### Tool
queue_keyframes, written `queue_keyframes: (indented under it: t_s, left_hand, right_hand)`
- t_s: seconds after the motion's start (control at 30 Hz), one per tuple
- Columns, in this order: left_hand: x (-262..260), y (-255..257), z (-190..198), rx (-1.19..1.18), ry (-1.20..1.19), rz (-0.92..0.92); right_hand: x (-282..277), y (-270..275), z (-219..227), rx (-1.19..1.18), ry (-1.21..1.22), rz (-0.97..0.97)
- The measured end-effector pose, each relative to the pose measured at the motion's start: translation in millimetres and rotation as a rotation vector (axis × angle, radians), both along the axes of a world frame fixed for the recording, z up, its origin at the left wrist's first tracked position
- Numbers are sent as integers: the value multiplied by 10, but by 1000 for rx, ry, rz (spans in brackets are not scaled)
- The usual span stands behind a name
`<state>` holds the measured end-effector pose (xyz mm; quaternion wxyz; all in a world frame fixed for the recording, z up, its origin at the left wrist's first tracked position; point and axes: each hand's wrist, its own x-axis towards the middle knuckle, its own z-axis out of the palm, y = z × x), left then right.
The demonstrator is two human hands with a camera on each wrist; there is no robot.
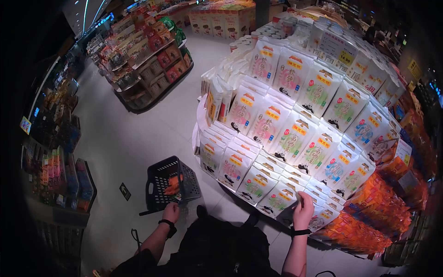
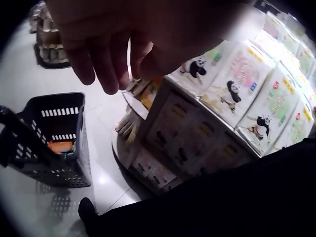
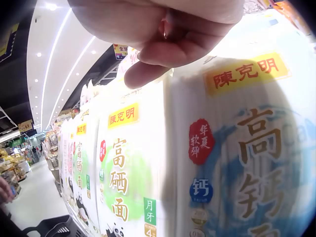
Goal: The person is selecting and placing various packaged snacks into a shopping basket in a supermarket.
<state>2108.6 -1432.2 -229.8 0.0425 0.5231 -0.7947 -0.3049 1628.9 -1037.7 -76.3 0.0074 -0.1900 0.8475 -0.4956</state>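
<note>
My left hand (image 1: 171, 212) (image 2: 116, 42) hangs with loosely bent fingers and holds nothing. Beside it in the head view, and lower left in the left wrist view, is a black basket (image 1: 157, 196) (image 2: 81, 165) with an orange packet (image 1: 173, 184) (image 2: 60, 146) inside. My right hand (image 1: 303, 211) (image 3: 168, 37) is at the top edges of white noodle packs, its fingers bent. Under it in the right wrist view stand a green-printed pack (image 3: 129, 170) and a blue-printed pack (image 3: 232, 143). Whether the fingertips touch a pack, I cannot tell.
The tiered display of white packs (image 1: 286, 120) rises at front and right, with orange packets (image 1: 376, 207) at its right end. A round-ended shelf unit (image 1: 152, 69) stands further off at left. Shelves (image 1: 57, 184) line the far left. Pale floor (image 1: 120, 143) lies between them.
</note>
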Motion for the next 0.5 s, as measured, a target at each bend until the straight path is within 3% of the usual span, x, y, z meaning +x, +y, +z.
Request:
queue_keyframes:
  t_s: [0.07,0.1,0.17,0.27,0.3,0.37,0.43,0.5]
  left_hand:
    - [870,-333,-771,191,-130,283]
    - [1095,-485,-828,588,-46,570]
    - [1482,-713,-913,1033,307,1189]
    - [1615,-926,-917,1060,1327,1349]
    - [1637,-1052,-1024,1039,1313,1359]
    - [1727,-1257,-1295,996,1256,1388]
    - [1875,-1167,-1432,922,1171,1393]
    - [1768,-1102,-1500,853,1089,1369]
  right_hand:
    - [159,-131,58,-10,52,-66]
    - [236,-229,95,-1,75,-89]
    - [434,-494,56,-18,83,-92]
    - [825,-1126,214,-40,62,-43]
    - [999,-1437,196,-122,38,-28]
    - [1385,-1979,378,14,-68,117]
    - [1717,-2487,399,191,261,347]
    - [2116,-2968,608,218,258,505]
